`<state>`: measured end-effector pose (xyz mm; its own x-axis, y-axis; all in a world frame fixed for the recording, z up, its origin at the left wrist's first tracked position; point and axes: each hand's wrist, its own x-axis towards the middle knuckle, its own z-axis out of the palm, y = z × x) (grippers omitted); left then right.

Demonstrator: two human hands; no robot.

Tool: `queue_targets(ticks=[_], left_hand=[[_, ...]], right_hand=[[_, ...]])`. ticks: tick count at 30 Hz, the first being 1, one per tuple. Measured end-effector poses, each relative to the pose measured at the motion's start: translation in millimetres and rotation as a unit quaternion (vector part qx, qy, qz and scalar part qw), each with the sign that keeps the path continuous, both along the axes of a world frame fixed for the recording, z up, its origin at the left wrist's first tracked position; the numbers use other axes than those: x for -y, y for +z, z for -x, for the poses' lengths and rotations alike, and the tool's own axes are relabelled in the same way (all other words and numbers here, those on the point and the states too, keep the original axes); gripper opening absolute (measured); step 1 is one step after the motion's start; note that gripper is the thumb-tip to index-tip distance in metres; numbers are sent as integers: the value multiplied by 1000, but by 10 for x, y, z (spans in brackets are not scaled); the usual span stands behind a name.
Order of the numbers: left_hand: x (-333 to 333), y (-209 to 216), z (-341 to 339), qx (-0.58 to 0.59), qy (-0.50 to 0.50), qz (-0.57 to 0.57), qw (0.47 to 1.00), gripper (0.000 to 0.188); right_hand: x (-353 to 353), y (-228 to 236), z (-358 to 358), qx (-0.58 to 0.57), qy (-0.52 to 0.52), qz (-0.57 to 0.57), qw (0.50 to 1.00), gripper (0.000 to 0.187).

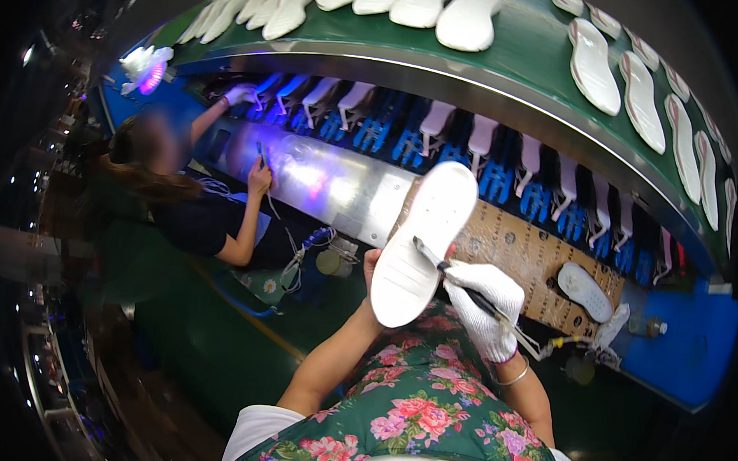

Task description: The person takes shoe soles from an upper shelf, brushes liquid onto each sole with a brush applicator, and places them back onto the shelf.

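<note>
My bare left hand (371, 268) grips a white shoe sole (426, 233) from behind and holds it tilted up in front of me. Most of its fingers are hidden behind the sole. In a white knitted glove, my right hand (487, 306) is closed round a thin dark-handled brush (459, 285), which has a pale hose trailing from its rear end. The brush tip meets the sole's face near its narrow middle; whether it presses there I cannot tell.
Another white sole (584, 291) lies on the brown paper-covered bench (516, 253), with a small bottle (647, 326) beyond it. Pale soles or uppers hang along a blue rack (495, 182). More soles line the green upper shelf (525, 48). A co-worker (197, 198) works at left.
</note>
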<state>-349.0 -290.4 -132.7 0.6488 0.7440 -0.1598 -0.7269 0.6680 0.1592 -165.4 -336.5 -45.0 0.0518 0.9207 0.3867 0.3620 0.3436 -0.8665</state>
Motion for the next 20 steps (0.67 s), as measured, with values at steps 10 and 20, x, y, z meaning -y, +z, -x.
queue_targets(ticks=[10, 20], left_hand=[[-53, -205, -405, 28, 25, -44, 998, 108], [182, -310, -646, -45, 61, 10, 997, 108]], right_hand=[[-177, 198, -75, 15, -11, -62, 998, 22], [-308, 186, -56, 55, -18, -57, 997, 32]])
